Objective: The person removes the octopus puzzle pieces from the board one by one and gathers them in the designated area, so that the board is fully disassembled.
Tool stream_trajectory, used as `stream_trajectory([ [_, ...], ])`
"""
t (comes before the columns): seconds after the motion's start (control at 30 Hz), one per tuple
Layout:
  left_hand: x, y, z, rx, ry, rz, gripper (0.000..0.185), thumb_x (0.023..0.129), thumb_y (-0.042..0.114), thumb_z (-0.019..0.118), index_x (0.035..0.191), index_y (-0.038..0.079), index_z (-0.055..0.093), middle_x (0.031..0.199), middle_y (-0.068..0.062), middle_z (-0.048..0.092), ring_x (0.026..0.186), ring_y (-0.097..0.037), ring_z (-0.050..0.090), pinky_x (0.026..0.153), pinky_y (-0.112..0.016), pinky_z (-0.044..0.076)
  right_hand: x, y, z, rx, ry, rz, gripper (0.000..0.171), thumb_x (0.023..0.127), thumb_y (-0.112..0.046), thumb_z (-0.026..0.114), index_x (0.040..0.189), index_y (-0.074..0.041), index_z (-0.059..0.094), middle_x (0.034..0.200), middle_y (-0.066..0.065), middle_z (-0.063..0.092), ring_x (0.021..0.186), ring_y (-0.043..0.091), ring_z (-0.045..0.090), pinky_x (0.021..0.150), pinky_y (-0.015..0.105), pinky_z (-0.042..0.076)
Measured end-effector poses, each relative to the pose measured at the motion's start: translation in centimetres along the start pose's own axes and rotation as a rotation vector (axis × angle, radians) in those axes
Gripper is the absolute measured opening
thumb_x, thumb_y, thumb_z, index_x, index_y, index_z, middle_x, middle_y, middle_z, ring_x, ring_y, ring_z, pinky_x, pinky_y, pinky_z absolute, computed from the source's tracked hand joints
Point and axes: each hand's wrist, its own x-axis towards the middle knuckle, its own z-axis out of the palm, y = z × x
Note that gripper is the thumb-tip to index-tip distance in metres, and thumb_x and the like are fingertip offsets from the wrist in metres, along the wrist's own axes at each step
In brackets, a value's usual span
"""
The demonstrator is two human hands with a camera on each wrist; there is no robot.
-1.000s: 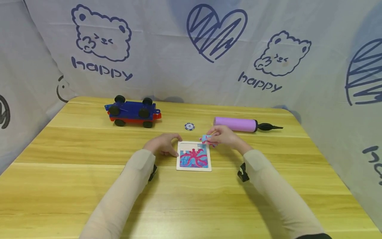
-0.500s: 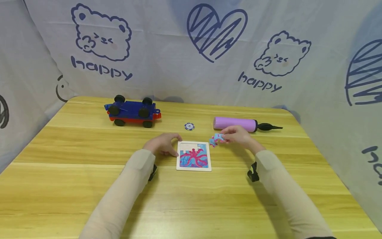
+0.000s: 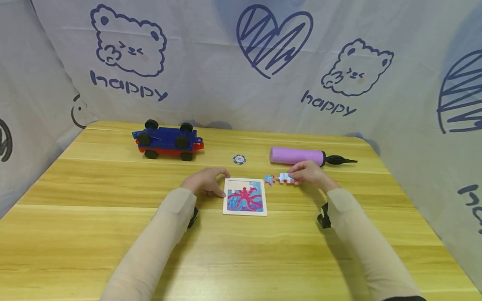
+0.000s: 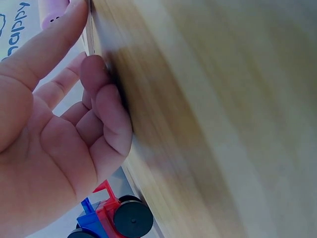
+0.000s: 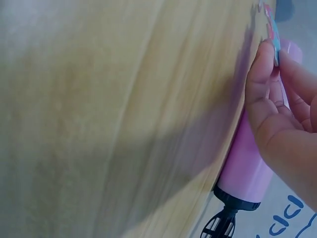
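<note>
A square octopus jigsaw puzzle in a white frame [image 3: 244, 213] lies mid-table, with a bare gap along its top left. At its left side, my left hand [image 3: 205, 182] touches the frame with thumb and index finger; in the left wrist view the other fingers are curled against the table. To the right, my right hand [image 3: 306, 171] pinches a light-blue and pink puzzle piece [image 3: 285, 178] between thumb and fingers. That piece shows edge-on in the right wrist view. Another puzzle piece [image 3: 269, 179] lies between it and the frame.
Behind the right hand lies a purple hand pump [image 3: 295, 155] with a black nozzle. A blue and red toy wagon [image 3: 167, 140] lies wheels up at the back left. A poker chip [image 3: 239, 159] is behind the puzzle. A printed cloth [image 3: 218, 100] hangs beyond the table.
The right hand has moved right, away from the frame, with a puzzle piece. Another piece now lies apart from it on the table. The left hand has kept its place.
</note>
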Motion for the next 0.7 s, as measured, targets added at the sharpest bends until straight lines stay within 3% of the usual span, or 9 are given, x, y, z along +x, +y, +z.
stream_trajectory([
  [0.27, -0.06, 0.01, 0.04, -0.011, -0.006, 0.006, 0.055, 0.076, 0.010, 0.071, 0.124, 0.015, 0.045, 0.091, -0.011, 0.049, 0.056, -0.015, 0.045, 0.051, -0.024, 0.041, 0.42, 0.16, 0.17, -0.161, 0.066, 0.022, 0.018, 0.080, 0.002, 0.062, 0.094, 0.014, 0.058, 0.061, 0.000, 0.057, 0.054, 0.009, 0.052, 0.051, 0.022, 0.045],
  [0.7, -0.13, -0.03, -0.01, -0.018, -0.005, 0.004, 0.054, 0.076, 0.010, 0.071, 0.123, 0.015, 0.045, 0.093, -0.011, 0.048, 0.057, -0.015, 0.046, 0.051, -0.024, 0.041, 0.67, 0.28, 0.58, -0.215, 0.109, 0.004, 0.017, 0.081, 0.002, 0.062, 0.092, 0.014, 0.058, 0.060, -0.001, 0.056, 0.053, 0.008, 0.049, 0.050, 0.021, 0.044],
])
